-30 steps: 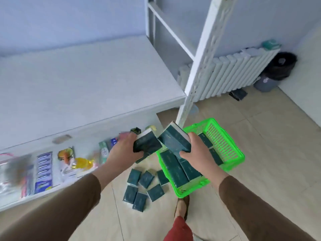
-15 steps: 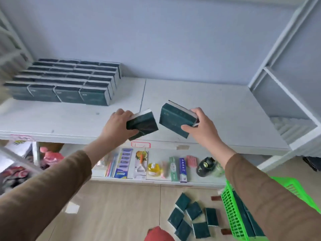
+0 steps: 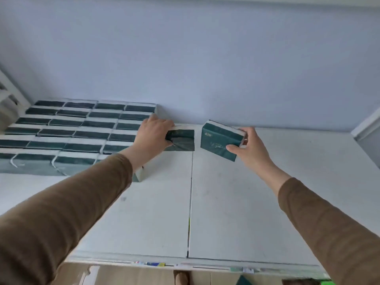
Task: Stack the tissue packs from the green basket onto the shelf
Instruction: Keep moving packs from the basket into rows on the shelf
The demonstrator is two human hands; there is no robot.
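Note:
My left hand (image 3: 153,134) grips a dark green tissue pack (image 3: 182,139) low over the white shelf (image 3: 236,202), just right of a block of several stacked tissue packs (image 3: 78,132) at the back left. Whether that pack touches the shelf I cannot tell. My right hand (image 3: 249,147) holds a second dark green tissue pack (image 3: 221,140), tilted, above the shelf to the right of the first one. The green basket shows only as a sliver (image 3: 326,282) at the bottom right corner.
A pale blue wall (image 3: 205,58) stands right behind the shelf. A white upright (image 3: 366,124) bounds the shelf on the right and another frame part (image 3: 8,93) on the left. A seam (image 3: 190,202) splits the shelf boards. Floor and a foot (image 3: 181,277) show below the front edge.
Both hands have carried their packs up and forward from the basket to the back of the shelf. The left pack has come down beside the stacked block. The view has tilted up.

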